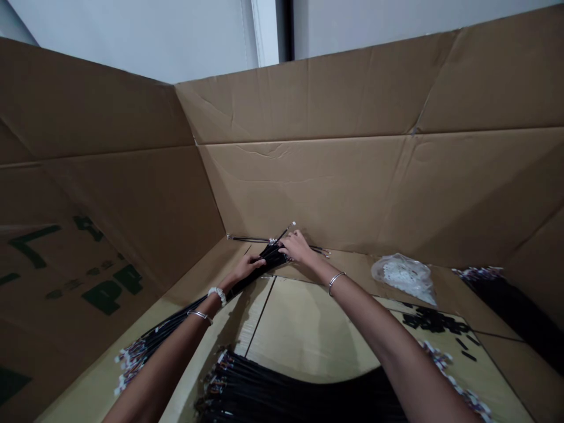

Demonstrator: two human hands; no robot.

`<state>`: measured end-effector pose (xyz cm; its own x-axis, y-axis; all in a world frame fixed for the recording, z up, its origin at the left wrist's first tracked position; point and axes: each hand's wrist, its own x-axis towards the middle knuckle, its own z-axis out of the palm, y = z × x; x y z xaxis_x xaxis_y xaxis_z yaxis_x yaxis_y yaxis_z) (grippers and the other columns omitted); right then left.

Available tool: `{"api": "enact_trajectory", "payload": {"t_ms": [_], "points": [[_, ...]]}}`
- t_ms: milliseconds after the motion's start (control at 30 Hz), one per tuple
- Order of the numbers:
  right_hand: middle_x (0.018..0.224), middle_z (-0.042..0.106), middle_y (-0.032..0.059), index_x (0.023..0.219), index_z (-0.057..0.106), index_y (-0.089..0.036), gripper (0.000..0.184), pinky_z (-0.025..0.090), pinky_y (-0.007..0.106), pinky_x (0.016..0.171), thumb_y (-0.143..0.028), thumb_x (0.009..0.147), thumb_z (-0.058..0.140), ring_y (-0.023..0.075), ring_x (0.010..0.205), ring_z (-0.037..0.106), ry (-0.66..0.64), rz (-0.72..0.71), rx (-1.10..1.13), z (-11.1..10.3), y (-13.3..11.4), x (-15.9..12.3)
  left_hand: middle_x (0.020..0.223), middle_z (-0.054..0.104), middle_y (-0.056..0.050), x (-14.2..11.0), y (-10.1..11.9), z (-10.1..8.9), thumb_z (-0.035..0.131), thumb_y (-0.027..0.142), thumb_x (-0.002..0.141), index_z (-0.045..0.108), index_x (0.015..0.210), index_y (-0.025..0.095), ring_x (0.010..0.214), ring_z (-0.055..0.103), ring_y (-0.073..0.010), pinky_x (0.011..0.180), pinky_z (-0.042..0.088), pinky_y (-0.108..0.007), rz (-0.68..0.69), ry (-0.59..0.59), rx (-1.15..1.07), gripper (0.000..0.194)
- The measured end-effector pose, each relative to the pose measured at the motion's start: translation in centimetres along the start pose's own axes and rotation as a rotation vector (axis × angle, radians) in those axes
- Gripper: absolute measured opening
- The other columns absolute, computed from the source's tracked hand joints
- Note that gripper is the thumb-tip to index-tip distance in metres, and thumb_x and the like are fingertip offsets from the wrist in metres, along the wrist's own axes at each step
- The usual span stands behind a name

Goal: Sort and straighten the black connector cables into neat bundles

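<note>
A long bundle of black cables (270,257) with white connectors lies at a slant by the back cardboard wall. My left hand (247,267) is closed over it a little below its far end. At that far end my right hand (297,245) has its fingers bent round the cables; the fingertips are partly hidden. One cable end with a white connector (293,224) sticks up beside the right fingers. The near end of the bundle fans out at the left into coloured wires and white connectors (127,367), partly behind my left forearm.
Cardboard walls (308,176) rise at the back and left. A larger pile of black cables (299,396) lies in front. To the right are a clear bag of white parts (405,276), scattered small black pieces (434,321) and another cable bundle (515,305).
</note>
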<state>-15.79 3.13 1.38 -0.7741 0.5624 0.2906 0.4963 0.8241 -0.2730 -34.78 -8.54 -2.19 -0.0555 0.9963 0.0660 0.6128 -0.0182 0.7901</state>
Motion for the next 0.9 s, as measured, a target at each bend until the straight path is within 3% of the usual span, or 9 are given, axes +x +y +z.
{"api": "enact_trajectory", "payload": {"t_ms": [67, 200, 300, 367, 433, 533, 633, 767, 900], "points": [[0.105, 0.068, 0.0139, 0.09, 0.072, -0.019, 0.012, 0.028, 0.043, 0.099, -0.022, 0.079, 0.072, 0.0313, 0.112, 0.051, 0.081, 0.049, 0.112, -0.7, 0.8, -0.4, 0.057, 0.056, 0.001, -0.2, 0.1, -0.2, 0.054, 0.062, 0.074, 0.066, 0.078, 0.016, 0.053, 0.047, -0.014, 0.051, 0.036, -0.025, -0.004, -0.025, -0.042, 0.048], [0.117, 0.062, 0.0112, 0.114, 0.063, -0.019, 0.038, 0.039, 0.036, 0.093, -0.026, 0.078, 0.07, 0.0248, 0.113, 0.052, 0.333, 0.345, 0.793, -0.3, 1.8, -2.2, 0.054, 0.049, 0.004, -0.7, 0.4, -0.8, 0.051, 0.066, 0.075, 0.065, 0.083, 0.016, 0.049, 0.042, -0.0117, 0.05, 0.034, -0.024, 0.007, -0.021, -0.114, 0.052], [0.092, 0.067, 0.0074, 0.115, 0.062, -0.017, 0.036, 0.047, 0.027, 0.068, -0.03, 0.082, 0.064, 0.0186, 0.081, 0.061, 0.227, 0.399, 0.965, 1.7, 0.6, -3.8, 0.054, 0.048, 0.005, -1.2, 0.7, -0.9, 0.052, 0.065, 0.077, 0.066, 0.085, 0.017, 0.049, 0.042, -0.0112, 0.05, 0.034, -0.024, 0.015, -0.037, -0.148, 0.051], [0.082, 0.066, 0.0033, 0.113, 0.064, -0.018, 0.039, 0.043, 0.023, 0.055, -0.033, 0.078, 0.07, 0.0146, 0.065, 0.059, 0.124, 0.376, 1.029, 3.2, -1.2, -3.9, 0.054, 0.05, 0.004, -1.3, 1.0, -0.9, 0.055, 0.064, 0.075, 0.067, 0.084, 0.017, 0.049, 0.042, -0.0113, 0.05, 0.035, -0.024, 0.015, -0.073, -0.156, 0.05], [0.074, 0.063, -0.001, 0.12, 0.062, -0.022, 0.04, 0.037, 0.02, 0.048, -0.038, 0.083, 0.065, 0.0114, 0.057, 0.053, -0.013, 0.321, 1.158, 4.2, -3.1, -3.1, 0.054, 0.054, 0.003, -1.4, 1.4, -0.9, 0.058, 0.063, 0.074, 0.07, 0.083, 0.017, 0.049, 0.044, -0.0119, 0.05, 0.036, -0.024, 0.017, -0.14, -0.152, 0.049], [0.054, 0.05, -0.0045, 0.112, 0.069, -0.02, 0.037, 0.029, 0.019, 0.045, -0.043, 0.095, 0.046, 0.0097, 0.049, 0.045, -0.11, 0.273, 1.154, 4.6, -5.0, -1.0, 0.061, 0.063, -0.002, -1.4, 1.8, -1.7, 0.06, 0.061, 0.074, 0.072, 0.082, 0.017, 0.056, 0.054, -0.0153, 0.056, 0.043, -0.026, 0.03, -0.205, -0.146, 0.046], [0.045, 0.041, -0.0051, 0.091, 0.075, -0.017, 0.051, 0.028, 0.019, 0.045, -0.049, 0.098, 0.036, 0.0092, 0.045, 0.041, -0.04, 0.273, 1.062, 4.3, -5.4, 0.4, 0.078, 0.071, -0.005, -2.2, 1.1, -3.4, 0.06, 0.055, 0.076, 0.073, 0.084, 0.019, 0.071, 0.061, -0.0196, 0.068, 0.047, -0.028, 0.042, -0.174, -0.069, 0.039], [0.042, 0.046, -0.0039, 0.077, 0.073, -0.016, 0.058, 0.032, 0.019, 0.045, -0.055, 0.097, 0.035, 0.0083, 0.041, 0.041, 0.019, 0.335, 1.076, 3.9, -5.0, 0.8, 0.087, 0.072, -0.006, -4.9, -1.6, -5.5, 0.062, 0.046, 0.072, 0.071, 0.09, 0.019, 0.077, 0.062, -0.0218, 0.073, 0.048, -0.03, 0.023, -0.143, 0.183, 0.033], [0.041, 0.047, -0.0034, 0.069, 0.068, -0.017, 0.06, 0.033, 0.018, 0.043, -0.057, 0.097, 0.033, 0.0081, 0.039, 0.044, 0.023, 0.368, 1.115, 3.5, -5.0, 1.0, 0.104, 0.068, -0.008, -7.6, -3.9, -6.1, 0.066, 0.033, 0.067, 0.066, 0.102, 0.021, 0.092, 0.06, -0.0239, 0.085, 0.046, -0.033, 0.097, -0.097, 0.322, 0.037]]}}
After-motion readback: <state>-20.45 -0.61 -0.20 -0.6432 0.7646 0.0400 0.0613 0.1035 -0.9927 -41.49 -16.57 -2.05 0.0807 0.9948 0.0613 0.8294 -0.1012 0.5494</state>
